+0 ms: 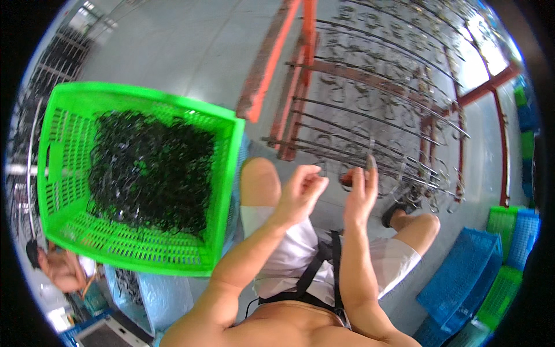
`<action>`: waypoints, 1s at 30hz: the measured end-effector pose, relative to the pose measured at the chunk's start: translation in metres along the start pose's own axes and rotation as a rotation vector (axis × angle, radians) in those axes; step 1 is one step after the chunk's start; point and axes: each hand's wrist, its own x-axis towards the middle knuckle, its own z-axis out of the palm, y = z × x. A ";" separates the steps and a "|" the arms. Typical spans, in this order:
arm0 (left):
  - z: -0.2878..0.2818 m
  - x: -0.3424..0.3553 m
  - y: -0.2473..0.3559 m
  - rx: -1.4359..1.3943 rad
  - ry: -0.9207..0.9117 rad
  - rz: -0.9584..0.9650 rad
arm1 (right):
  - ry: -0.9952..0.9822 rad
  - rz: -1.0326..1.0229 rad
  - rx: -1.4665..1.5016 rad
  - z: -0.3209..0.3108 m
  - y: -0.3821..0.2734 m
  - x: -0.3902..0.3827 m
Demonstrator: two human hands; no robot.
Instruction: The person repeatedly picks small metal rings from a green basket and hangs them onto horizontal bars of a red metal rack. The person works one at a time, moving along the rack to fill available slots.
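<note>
My left hand (302, 192) is raised in front of my left knee, its fingers curled and the thumb close to the fingertips in a pinch. Anything held there is too small to make out. To its right, my right hand (361, 195) points its fingers up towards the rack, with a grey tip on one finger and a dark reddish patch by the thumb. No object shows clearly in it. A bright green plastic basket (231, 173) stands to my left, with a tangled heap of thin, shiny black loops (153, 170) inside. Neither hand touches the basket.
Ahead stands a rack of dark rods (358, 120) with many small wire hooks, on an orange-red frame (269, 63). Blue crates (462, 277) and green crates (502, 295) are stacked at right. Another person (60, 269) sits at far left, near a plastic-lined blue container (165, 301).
</note>
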 end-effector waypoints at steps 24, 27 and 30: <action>-0.199 -0.032 0.064 0.382 0.583 -0.090 | -0.667 -0.591 -0.584 0.074 -0.028 -0.081; -0.152 -0.040 0.087 0.254 0.568 0.024 | -0.785 -0.695 -0.523 0.106 -0.015 -0.099; -0.122 -0.042 0.097 0.171 0.429 0.066 | -0.685 -0.798 -0.490 0.114 0.002 -0.094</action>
